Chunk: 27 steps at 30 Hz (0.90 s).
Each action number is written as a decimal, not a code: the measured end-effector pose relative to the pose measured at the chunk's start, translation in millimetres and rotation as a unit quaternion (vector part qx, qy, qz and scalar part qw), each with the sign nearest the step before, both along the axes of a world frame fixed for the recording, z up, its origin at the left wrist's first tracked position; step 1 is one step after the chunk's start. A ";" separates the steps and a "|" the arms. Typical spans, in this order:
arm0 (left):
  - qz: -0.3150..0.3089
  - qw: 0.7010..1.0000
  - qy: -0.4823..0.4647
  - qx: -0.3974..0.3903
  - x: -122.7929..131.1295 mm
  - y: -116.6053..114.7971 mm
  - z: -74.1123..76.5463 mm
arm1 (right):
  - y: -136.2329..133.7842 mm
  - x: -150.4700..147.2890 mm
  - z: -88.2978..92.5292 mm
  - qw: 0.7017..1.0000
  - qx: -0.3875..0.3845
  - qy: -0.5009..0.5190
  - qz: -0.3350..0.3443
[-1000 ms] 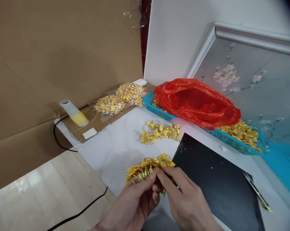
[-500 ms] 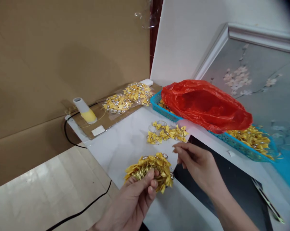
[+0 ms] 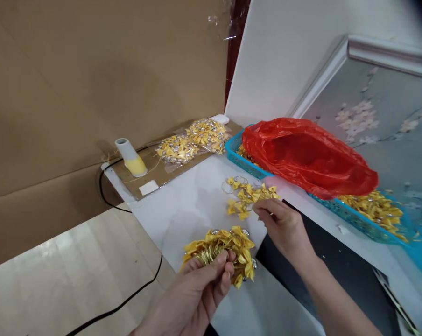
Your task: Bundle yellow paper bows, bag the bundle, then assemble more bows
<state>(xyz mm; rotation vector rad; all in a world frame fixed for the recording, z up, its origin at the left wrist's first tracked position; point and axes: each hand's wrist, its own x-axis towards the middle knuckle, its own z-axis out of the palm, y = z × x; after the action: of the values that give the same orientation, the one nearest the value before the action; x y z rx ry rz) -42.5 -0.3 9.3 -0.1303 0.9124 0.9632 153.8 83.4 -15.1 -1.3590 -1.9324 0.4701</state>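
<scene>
In my left hand [image 3: 207, 284], the fingers are closed around a thick bunch of gold ribbon bows [image 3: 244, 254] with silver bells and gold cord loops gathered at the centre. Beyond it, a small pile of similar gold bows [image 3: 251, 191] lies on the white sheet [image 3: 183, 196], some with thin loops showing. My right hand [image 3: 284, 226] is at the near edge of that pile, thumb and fingers pinched together at a gold bow [image 3: 239, 210]; the exact point of grip is partly hidden by the fingers.
Blue baskets [image 3: 246, 165] of gold bows stand along the back right, with a red plastic bag [image 3: 312, 158] over them. Bagged bows [image 3: 178, 149] and a grey-yellow cone [image 3: 131, 158] sit on cardboard. Scissors [image 3: 396, 298] rest by a black board [image 3: 302, 261]. A black cable [image 3: 127, 301] runs at left.
My right hand has moved onto the small pile and pinched at its near edge, where bows have shifted slightly toward me. My left hand keeps hold of the bunch. The view has shifted a little left.
</scene>
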 end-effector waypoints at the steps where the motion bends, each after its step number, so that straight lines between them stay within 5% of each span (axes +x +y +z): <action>1: -0.003 1.000 0.003 0.000 1.4 0.9 0.2 | -2.8 6.6 2.8 1.000 -0.014 0.009 -0.002; 8: -0.016 1.000 0.014 0.003 10.4 3.9 1.8 | -28.6 39.8 10.4 0.992 -0.089 0.087 -0.034; 14: -0.031 0.999 0.023 0.006 18.0 4.3 0.4 | -33.4 47.9 12.3 0.988 -0.062 0.079 -0.121; 20: -0.023 0.999 0.039 0.012 22.4 3.5 -0.7 | -41.8 44.0 26.0 0.972 -0.055 0.194 -0.121; 27: -0.026 0.999 0.036 0.019 25.7 2.2 -2.0 | -71.1 16.2 40.2 0.997 0.024 0.075 -0.027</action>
<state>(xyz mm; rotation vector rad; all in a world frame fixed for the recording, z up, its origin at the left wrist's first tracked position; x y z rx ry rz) -16.8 2.0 7.3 -0.0387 0.9578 0.9411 170.0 12.4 25.0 -1.3042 -1.7697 0.4834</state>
